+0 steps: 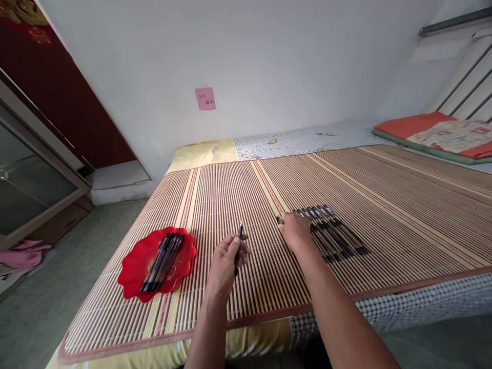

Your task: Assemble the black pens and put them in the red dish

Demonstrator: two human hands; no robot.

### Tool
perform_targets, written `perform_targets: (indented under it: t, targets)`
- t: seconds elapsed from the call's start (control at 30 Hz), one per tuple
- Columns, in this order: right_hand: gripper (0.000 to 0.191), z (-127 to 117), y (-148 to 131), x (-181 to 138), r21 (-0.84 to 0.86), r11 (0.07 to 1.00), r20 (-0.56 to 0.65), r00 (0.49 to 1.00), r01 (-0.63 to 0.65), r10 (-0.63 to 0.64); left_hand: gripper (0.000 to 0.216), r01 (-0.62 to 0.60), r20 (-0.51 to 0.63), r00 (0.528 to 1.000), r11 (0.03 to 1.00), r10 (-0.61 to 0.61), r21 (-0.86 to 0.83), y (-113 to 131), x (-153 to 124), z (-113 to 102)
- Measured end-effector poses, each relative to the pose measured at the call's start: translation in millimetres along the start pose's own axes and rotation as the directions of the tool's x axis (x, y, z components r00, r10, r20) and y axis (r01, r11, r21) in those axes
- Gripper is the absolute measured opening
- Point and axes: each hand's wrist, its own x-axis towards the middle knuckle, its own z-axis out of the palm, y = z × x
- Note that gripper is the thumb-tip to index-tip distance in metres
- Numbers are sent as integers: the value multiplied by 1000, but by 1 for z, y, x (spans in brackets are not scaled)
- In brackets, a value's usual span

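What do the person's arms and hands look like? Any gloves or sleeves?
The left hand and right hand wear no gloves, and no rings or watch show. The left forearm and right forearm are bare to the picture's edge: no sleeves.

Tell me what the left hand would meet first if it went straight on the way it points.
Likely nothing near: the left hand, holding a pen tip-away, faces bare bamboo mat up to the yellow sheet at the far edge; depth is uncertain.
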Motion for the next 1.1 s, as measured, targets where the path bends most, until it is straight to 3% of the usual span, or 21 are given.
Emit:
perform_targets:
  t: [0.2, 0.27, 0.3, 0.4, 0.43, 0.5, 0.7, 0.9, 1.1]
  targets:
    - [17, 5, -12, -6, 176, 983, 48, 996, 59, -69, 36, 22, 8, 1000, 1000, -22, 12, 5, -1, 5]
    - [15, 3, -15, -7, 404, 907, 36, 989, 117, -143, 35, 22, 19, 1000, 1000, -23, 16, 6, -1, 6]
    - [14, 2, -16, -8, 566, 811, 13, 982, 147, -188, 36, 20, 22, 1000, 1000, -21, 21, 6, -1, 6]
    - [25, -4, -22, -10, 916, 360, -88, 966, 174, -241, 37, 20, 34, 999, 999, -21, 48, 6, -1, 6]
    - [28, -7, -24, -11, 949, 266, -105, 965, 169, -239, 37, 21, 39, 999, 998, -24, 58, 5, -2, 6]
    - [30, -10, -27, -14, 970, 186, -110, 963, 159, -248, 37, 24, 51, 998, 997, -28, 79, 5, -2, 6]
    - [32, -14, -30, -18, 983, 152, -40, 937, 98, -347, 37, 13, 79, 997, 996, -20, 94, 4, -3, 4]
    - [31, -15, -28, -18, 990, 112, -43, 931, 89, -362, 36, 17, 89, 996, 997, -24, 79, 6, -5, 6]
    - [26, -17, -32, -25, 982, 184, 69, 852, 32, -519, 35, 38, 94, 995, 999, -34, -35, 4, -4, 7]
